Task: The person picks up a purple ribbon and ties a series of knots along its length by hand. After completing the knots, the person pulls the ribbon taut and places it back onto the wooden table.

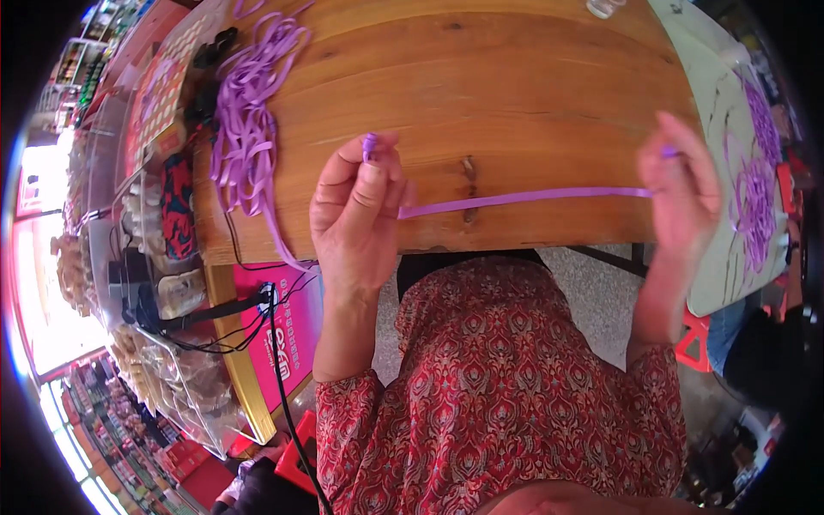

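Note:
A flat purple ribbon [524,198] stretches nearly straight between my two hands, just over the near part of the wooden table. My left hand [354,206] is closed, pinching a small wound or knotted bit of purple ribbon [370,148] between thumb and forefinger. On the other side, my right hand [682,184] is raised and smeared by motion; the ribbon runs into its palm side, and a speck of purple shows near its fingers. From beside my left wrist, a strand leads back to a loose heap of purple ribbon [249,129] at the table's left.
The wooden table [515,86] lies before me, a small clear glass [603,7] at its far edge. Clear boxes and black cables [227,309] crowd the left. A pale table [717,257] on the right bears more purple ribbon [755,202]. Red stools stand below.

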Tool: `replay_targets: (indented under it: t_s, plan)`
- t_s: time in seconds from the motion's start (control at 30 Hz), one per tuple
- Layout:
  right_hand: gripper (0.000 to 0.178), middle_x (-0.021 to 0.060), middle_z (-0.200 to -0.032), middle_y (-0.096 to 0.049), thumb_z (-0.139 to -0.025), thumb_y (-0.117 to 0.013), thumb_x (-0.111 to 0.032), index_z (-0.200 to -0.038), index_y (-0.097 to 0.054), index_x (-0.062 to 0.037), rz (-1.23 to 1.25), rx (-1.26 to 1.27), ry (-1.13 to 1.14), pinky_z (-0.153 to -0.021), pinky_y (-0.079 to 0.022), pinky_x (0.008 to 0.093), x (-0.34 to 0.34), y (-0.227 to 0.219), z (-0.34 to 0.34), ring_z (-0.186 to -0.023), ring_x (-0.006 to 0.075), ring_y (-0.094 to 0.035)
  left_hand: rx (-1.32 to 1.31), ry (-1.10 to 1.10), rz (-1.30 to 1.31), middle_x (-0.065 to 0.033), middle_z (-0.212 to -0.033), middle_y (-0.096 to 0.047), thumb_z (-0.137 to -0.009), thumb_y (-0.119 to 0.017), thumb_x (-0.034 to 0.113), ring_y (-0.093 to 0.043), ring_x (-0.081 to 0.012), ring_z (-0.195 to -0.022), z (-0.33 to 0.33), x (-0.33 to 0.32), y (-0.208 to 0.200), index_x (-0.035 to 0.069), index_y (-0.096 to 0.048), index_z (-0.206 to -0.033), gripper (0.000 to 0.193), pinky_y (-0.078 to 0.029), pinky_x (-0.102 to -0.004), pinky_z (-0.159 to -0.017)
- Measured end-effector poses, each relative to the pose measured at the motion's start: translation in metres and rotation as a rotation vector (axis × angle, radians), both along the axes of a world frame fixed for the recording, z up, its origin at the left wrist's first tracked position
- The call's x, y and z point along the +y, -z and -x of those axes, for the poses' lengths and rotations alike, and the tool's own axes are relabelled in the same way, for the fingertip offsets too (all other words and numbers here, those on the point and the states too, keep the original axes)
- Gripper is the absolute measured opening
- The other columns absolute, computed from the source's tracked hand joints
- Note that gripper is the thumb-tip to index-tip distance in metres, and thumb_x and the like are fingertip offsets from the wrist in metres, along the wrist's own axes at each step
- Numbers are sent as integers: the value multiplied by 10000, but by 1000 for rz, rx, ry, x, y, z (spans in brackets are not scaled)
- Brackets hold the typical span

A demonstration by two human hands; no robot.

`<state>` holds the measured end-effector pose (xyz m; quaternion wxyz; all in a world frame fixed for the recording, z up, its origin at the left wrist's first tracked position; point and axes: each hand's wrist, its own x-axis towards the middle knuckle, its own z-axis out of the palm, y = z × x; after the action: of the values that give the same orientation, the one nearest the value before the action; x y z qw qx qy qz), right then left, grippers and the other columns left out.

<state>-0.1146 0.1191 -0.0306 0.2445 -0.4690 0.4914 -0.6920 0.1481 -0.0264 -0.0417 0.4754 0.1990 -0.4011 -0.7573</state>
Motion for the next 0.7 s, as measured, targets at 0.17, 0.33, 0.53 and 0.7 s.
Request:
replay_targets:
  t_s: [0.17,0.33,0.53,0.7]
  plan:
    - [366,97,-892,-605,-834,-557,60,-1195,-501,55,-32,132,-155,-652,-452,216,-31,-10,-64,-750,144,-593,-40,34,71,-9,-790,-501,-914,-539,72,-428,-84,-678,3,13,7,1,-598,-1055,169,-390,-255,-633]
    - [270,111,-896,-601,-802,-579,115,-1066,-563,60,44,-91,-233,-733,-491,255,-43,-3,-77,-796,166,-612,-347,-46,378,-19,-822,-522,-932,-513,108,-465,-83,-732,8,25,-6,1,-615,-974,154,-390,-217,-646]
    - [224,126,-927,-603,-804,-598,109,-1021,-596,57,12,77,-309,-731,-492,231,-45,0,-79,-852,158,-616,-447,-46,504,-29,-818,-524,-950,-486,139,-472,-87,-707,11,33,1,-17,-606,-924,199,-392,-207,-647]
    - [240,124,-910,-617,-774,-637,101,-1007,-609,53,-8,-70,-224,-701,-489,211,-39,9,-89,-830,148,-619,-166,27,248,-45,-835,-547,-948,-494,133,-491,-93,-707,20,35,7,-2,-593,-927,169,-408,-228,-631]
